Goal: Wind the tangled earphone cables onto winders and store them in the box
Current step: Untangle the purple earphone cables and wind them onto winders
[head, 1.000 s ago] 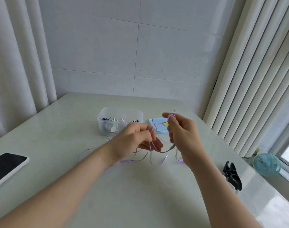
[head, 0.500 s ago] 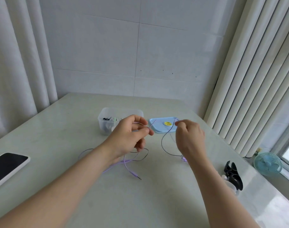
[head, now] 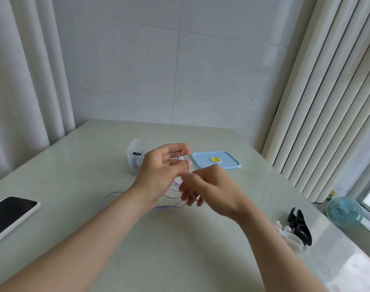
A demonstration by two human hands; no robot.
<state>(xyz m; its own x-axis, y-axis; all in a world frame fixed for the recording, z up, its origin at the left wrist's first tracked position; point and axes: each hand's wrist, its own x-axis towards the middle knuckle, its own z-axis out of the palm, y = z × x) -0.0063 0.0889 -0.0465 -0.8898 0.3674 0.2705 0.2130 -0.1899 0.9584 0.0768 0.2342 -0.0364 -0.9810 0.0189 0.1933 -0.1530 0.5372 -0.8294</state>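
Untangling step, likely; winding not begun.
Left grip: spread open, purple cable draped over fingertips.
Right grip: blurred, hold indeterminate.
Next: straighten loops below grips.

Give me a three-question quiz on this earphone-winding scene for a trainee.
1. True or false: the blue lid lies on the table beside the clear box, not on it.
2. What lies near the table's left edge? A) book B) phone C) cup
3. Which hand has the purple cable looped over its fingers?
Key: 1 true; 2 B; 3 the left hand.
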